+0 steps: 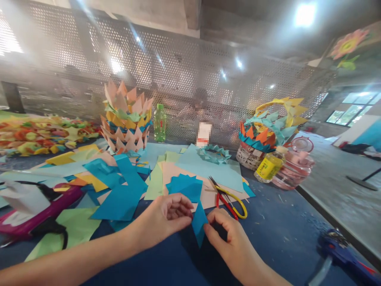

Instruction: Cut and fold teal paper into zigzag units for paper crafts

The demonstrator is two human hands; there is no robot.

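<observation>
A small piece of blue paper [199, 225], folded to a pointed shape, is between my hands above the dark blue tabletop. My right hand [228, 238] pinches its right edge between thumb and fingers. At its left edge, my left hand [174, 212] has curled fingers, with the thumb and fingertips closed on the paper. Just behind it lies a blue paper piece [186, 188] with a zigzag top edge. Scissors [228, 196] with red and yellow handles rest to the right, blades pointing away from me.
Blue sheets [119, 202] and other coloured paper spread left. A magenta tool [56, 202] with a black cord lies there. Behind stand a tiered paper basket [126, 119] and green bottle [160, 123]. Rightward are another basket [256, 143], a yellow-labelled bottle [269, 167] and a blue glue gun [342, 254].
</observation>
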